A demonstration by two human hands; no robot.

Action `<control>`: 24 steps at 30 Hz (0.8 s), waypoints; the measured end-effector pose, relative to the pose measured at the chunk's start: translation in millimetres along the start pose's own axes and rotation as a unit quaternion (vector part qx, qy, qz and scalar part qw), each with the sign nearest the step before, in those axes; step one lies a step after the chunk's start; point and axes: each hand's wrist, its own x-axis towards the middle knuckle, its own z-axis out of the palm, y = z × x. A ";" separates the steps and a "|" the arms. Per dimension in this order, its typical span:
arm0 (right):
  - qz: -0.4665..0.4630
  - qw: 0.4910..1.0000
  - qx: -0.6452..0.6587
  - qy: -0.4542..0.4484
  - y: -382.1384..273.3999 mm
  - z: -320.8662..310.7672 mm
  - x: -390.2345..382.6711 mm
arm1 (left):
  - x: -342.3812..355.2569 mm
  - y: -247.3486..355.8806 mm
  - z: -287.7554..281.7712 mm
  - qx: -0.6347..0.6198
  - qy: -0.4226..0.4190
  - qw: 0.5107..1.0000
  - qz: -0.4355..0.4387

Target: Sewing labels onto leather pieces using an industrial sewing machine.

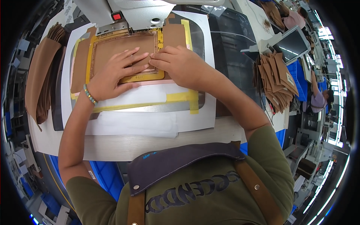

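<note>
My left hand [119, 73] lies open, fingers spread flat over a brown fabric-like panel [116, 47] inside a yellow template frame [90, 60]. A beaded bracelet [90, 94] circles that wrist. At the frame's right inner edge, the fingers of my right hand [182, 66] are bent and pressed together, fingertips close to my left fingers. Whatever they may hold is hidden, and the right thumb does not show. Just beyond both hands, the white sewing machine head [137, 13] stands over the frame's far edge, with its needle area near the panel.
A stack of brown pieces [43, 75] stands at the left. Several brown pieces [275, 80] are piled at the right, below a screen [290, 45]. White sheets [138, 123] lie at the table's near edge. Other people [318, 99] sit at the far right.
</note>
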 end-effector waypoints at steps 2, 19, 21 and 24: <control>0.019 0.999 0.038 -0.011 6.2 -3.5 -2.5 | 1.4 -1.3 -1.0 0.008 -0.009 1.000 0.005; 0.199 0.960 0.124 0.155 52.8 -18.0 -46.1 | 18.0 -15.6 -15.4 -0.012 -0.036 0.999 -0.008; 0.197 0.963 0.116 0.143 53.7 -16.2 -47.2 | 20.4 -17.6 -15.7 -0.012 -0.033 0.999 -0.006; 0.204 0.961 0.112 0.147 52.0 -15.3 -47.1 | 23.6 -24.9 -13.6 -0.007 -0.022 1.000 -0.007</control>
